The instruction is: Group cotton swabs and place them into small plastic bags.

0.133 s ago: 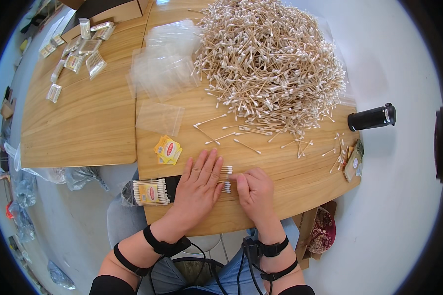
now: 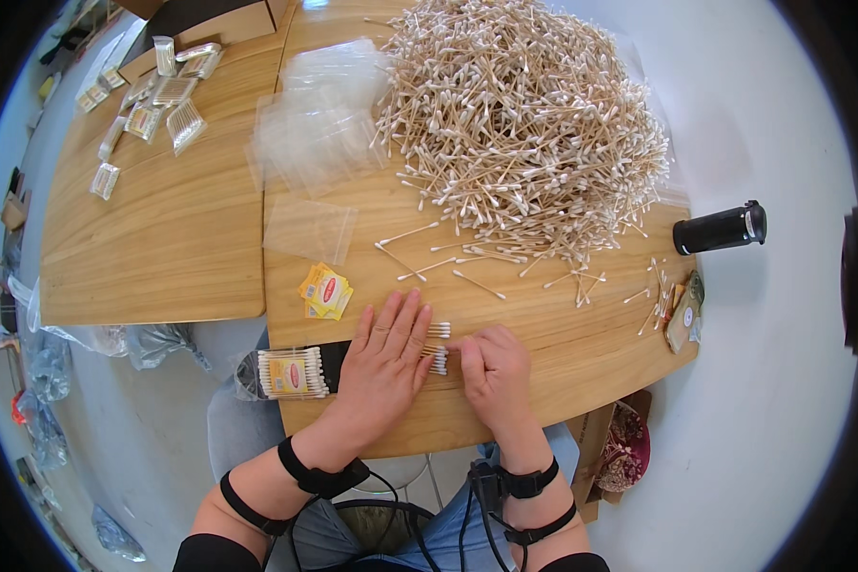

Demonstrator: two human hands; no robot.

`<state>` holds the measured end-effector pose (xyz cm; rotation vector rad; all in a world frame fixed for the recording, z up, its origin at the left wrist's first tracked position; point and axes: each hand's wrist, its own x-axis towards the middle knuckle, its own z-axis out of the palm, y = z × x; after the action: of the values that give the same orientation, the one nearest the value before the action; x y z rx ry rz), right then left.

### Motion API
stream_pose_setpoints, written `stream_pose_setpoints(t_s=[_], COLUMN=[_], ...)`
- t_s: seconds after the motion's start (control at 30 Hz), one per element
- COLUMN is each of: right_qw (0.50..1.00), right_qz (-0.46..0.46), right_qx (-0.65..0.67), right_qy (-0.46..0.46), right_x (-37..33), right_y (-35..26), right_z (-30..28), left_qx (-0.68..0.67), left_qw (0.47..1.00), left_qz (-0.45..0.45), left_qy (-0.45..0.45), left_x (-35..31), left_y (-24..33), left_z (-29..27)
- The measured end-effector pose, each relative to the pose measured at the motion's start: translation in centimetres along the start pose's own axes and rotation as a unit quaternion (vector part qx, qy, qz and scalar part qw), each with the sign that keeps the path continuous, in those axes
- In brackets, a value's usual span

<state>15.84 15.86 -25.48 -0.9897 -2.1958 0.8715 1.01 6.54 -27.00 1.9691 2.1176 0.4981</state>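
Note:
My left hand (image 2: pixel 383 362) lies flat on a row of cotton swabs (image 2: pixel 438 331), fingers stretched out and slightly apart. White swab tips stick out past its right side; the rest of the row is hidden beneath the palm. My right hand (image 2: pixel 494 377) is curled, its fingertips close to those tips. Whether anything is pinched inside it is hidden. Left of my left hand, a clear bag (image 2: pixel 248 375) holds a bundle of swabs (image 2: pixel 292 373) with a yellow card in it. A black strip (image 2: pixel 334 360) shows between that bundle and the hand. Yellow cards (image 2: pixel 326 291) lie just beyond.
A large heap of cotton swabs (image 2: pixel 524 124) covers the far table, with loose ones in front. Clear plastic bags (image 2: pixel 319 124) lie left of it. Filled packs (image 2: pixel 172 91) are on the left table. A black cylinder (image 2: pixel 720 228) and small packets (image 2: pixel 684 315) sit at the right edge.

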Motion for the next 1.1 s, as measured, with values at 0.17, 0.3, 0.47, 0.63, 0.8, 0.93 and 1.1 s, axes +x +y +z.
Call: stream_pose_setpoints(t_s=[0.17,0.3,0.47,0.63,0.8,0.93,1.1], right_qw=[1.0,1.0,0.999,0.986,0.982,0.99,0.994], right_qz=[0.016,0.008,0.004,0.059,0.023,-0.019,-0.048], right_qx=[-0.009,-0.021,-0.045,-0.088,-0.149,-0.132,-0.094], right_qy=[0.015,0.016,-0.016,0.131,0.115,0.055,-0.009], right_x=[0.2,0.3,-0.1,1.2,2.8,2.6,2.2], right_y=[-0.3,-0.3,0.3,1.2,2.2,2.0,0.8], right_z=[0.1,0.2,0.2,-0.3,-0.9,0.2,0.1], left_qx=[-0.001,-0.001,0.004,-0.004,0.004,0.004,-0.014], left_qw=[1.0,1.0,1.0,1.0,1.0,1.0,1.0], left_qz=[-0.003,-0.002,-0.003,-0.002,0.001,0.01,0.008], left_qy=[0.003,0.001,-0.001,-0.002,-0.003,-0.005,-0.002], left_x=[-0.1,-0.1,-0.1,0.2,0.1,0.0,0.0], left_y=[0.1,0.1,0.0,0.4,0.2,0.1,0.2], left_z=[0.1,0.1,0.0,-0.3,-0.3,0.1,0.1])
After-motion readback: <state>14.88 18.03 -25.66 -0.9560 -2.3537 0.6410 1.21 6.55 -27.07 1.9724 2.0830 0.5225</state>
